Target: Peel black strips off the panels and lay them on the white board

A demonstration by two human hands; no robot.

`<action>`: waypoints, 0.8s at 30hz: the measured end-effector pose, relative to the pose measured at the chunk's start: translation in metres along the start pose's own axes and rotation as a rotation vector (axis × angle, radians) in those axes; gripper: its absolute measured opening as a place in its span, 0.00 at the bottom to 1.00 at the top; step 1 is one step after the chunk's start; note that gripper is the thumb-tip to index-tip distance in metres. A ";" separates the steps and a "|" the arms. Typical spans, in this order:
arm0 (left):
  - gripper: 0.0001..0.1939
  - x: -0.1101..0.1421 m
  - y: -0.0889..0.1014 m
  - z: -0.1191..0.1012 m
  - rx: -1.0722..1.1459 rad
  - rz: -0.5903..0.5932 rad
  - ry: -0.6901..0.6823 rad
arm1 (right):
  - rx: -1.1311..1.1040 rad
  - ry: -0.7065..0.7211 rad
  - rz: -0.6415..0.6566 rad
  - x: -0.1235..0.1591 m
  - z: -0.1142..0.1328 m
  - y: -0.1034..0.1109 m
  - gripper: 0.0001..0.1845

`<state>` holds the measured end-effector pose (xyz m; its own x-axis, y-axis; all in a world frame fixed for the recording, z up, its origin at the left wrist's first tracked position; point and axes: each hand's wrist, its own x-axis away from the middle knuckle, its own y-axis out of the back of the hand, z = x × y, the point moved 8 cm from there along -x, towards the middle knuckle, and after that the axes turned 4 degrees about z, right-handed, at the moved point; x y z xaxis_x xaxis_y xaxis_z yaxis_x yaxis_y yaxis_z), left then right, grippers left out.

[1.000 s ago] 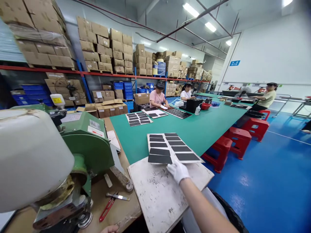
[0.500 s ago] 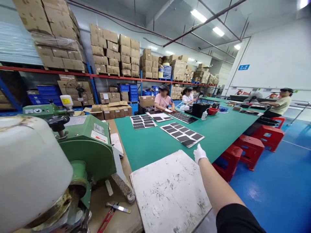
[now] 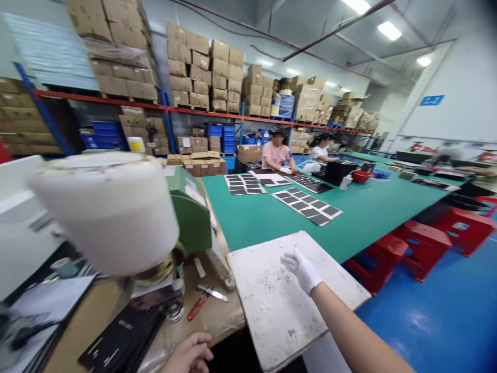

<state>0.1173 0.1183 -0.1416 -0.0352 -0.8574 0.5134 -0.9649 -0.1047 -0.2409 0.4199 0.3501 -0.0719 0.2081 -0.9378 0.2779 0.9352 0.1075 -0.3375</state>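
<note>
My right hand [image 3: 301,267], in a white glove, hovers over the scuffed white board [image 3: 272,305] at the table's near edge, fingers spread and holding nothing. A white sheet of black rectangular pads [image 3: 306,205] lies on the green table [image 3: 368,212] beyond the board, apart from the hand. My bare left hand [image 3: 190,355] rests at the brown bench's front edge near a dark printed sheet [image 3: 120,336], fingers loosely curled with nothing visible in them.
A green machine [image 3: 192,217] with a big white roll [image 3: 108,212] stands at left, with red-handled snips [image 3: 199,305] beside it. Two more pad sheets [image 3: 244,184] lie farther along the table. Seated people work at the far end. Red stools [image 3: 442,241] line the blue floor.
The sheet of pads left my right hand and now lies farther out on the green table. My right hand drew back over the white board. The view swung left, and my left hand came into view.
</note>
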 end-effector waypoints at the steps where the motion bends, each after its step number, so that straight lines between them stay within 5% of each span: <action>1: 0.14 0.010 -0.001 -0.006 -0.038 -0.006 -0.019 | -0.007 -0.022 0.061 0.009 -0.014 -0.020 0.22; 8: 0.10 0.091 0.020 -0.067 -0.260 -0.094 -0.241 | 0.027 -0.243 0.444 0.103 -0.121 -0.150 0.23; 14: 0.05 0.143 0.086 -0.129 -0.769 -0.623 -0.518 | 0.079 -0.431 0.694 0.181 -0.186 -0.230 0.32; 18: 0.13 0.139 0.120 -0.127 -0.842 -0.711 -0.438 | 0.182 -0.513 0.753 0.203 -0.213 -0.255 0.35; 24: 0.15 0.151 0.140 -0.115 -0.917 -0.714 -0.320 | 0.285 -0.518 0.744 0.200 -0.222 -0.248 0.36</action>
<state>-0.0526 0.0325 -0.0033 0.5232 -0.8515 0.0338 -0.5709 -0.3207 0.7558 0.1655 0.0620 -0.1323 0.8159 -0.3403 0.4674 0.5318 0.7590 -0.3757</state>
